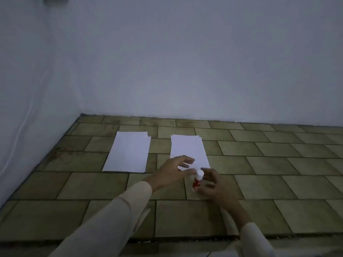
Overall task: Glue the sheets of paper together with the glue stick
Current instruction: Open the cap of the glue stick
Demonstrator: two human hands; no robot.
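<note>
Dim all over, with a cold blue-grey tint. Brightest on the two white paper stacks [128, 152] in the middle. Soft and a bit blurry everywhere, more so on the hands [172, 170] low in the middle. No hard shadows, no glare. Darker toward the left and bottom edges. Floor tile [259, 182] lines bent and stretched near the edges.

Upright glue stick [197, 179], two paper stacks [128, 152]
</note>
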